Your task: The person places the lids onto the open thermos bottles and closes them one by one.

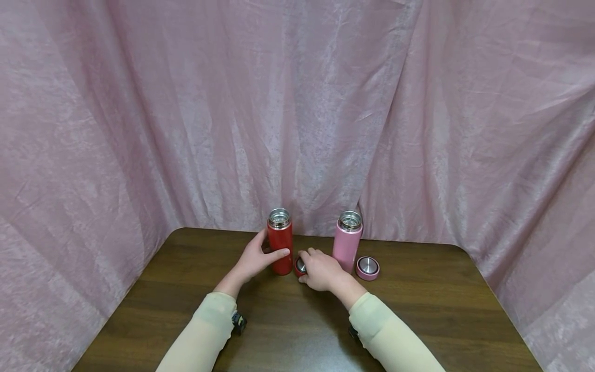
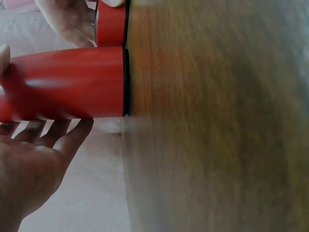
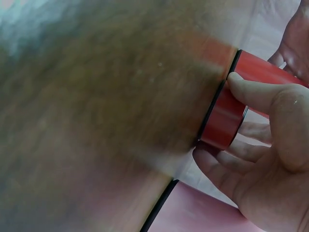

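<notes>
Red bottle (image 1: 281, 249) stands upright on the brown table (image 1: 288, 320), mouth uncapped, silver rim showing. Left hand (image 1: 254, 257) grips it, thumb across the near side; in the head view its fingers pass behind the bottle and are lost, but the left wrist view shows them along the red wall. There the bottle's mouth is cut off and only the thumb's tip shows at the edge.

Right hand (image 1: 322, 268) holds the red lid (image 3: 223, 118), thumb on one side, fingers on the other; lid sits on the table beside the red bottle, between it and the pink bottle (image 1: 346, 249). Whether lid and red bottle touch is hard to tell. From the head, the hand covers much of the lid and the pink bottle's lower left. Right wrist view catches only the pink bottle's lower part, cut by the frame. Table surface blurred in both wrist views.

Count: two bottles, both upright and uncapped; two lids, one red, one pink. Pink lid (image 1: 368, 267) lies just right of its bottle, silver disc up. Two pale sleeves (image 1: 200, 330), cut by the lower edge. Pink curtain (image 1: 279, 103) behind.
</notes>
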The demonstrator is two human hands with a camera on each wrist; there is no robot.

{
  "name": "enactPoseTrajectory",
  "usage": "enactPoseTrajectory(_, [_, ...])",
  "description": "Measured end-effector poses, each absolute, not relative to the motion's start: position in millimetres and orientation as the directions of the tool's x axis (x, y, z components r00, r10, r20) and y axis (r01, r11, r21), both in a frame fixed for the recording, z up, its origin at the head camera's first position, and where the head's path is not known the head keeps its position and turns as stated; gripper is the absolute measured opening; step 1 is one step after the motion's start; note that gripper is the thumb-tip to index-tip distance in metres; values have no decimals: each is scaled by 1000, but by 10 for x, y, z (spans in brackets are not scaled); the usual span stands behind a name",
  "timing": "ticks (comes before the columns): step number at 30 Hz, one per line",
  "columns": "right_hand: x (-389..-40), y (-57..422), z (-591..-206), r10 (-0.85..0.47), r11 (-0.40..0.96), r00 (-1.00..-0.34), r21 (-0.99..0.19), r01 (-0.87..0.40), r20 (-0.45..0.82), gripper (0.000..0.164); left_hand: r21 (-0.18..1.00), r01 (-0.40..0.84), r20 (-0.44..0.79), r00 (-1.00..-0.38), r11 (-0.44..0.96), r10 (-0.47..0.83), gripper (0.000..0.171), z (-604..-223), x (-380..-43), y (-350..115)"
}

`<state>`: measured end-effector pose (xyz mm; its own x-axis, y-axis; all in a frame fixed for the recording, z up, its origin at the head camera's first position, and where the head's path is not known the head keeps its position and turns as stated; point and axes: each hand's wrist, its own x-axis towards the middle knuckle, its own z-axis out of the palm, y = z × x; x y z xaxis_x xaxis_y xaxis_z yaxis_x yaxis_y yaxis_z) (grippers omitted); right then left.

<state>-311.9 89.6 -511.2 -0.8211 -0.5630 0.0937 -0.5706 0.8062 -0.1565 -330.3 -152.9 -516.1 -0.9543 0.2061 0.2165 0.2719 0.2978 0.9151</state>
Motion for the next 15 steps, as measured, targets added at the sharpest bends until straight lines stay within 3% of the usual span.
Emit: enactPoseTrajectory(15, [-3142,896,-5116,-559,805,-825,-182,-564,84,65,909,278,225,-954,310,197,74,-5154,-3293,-1529])
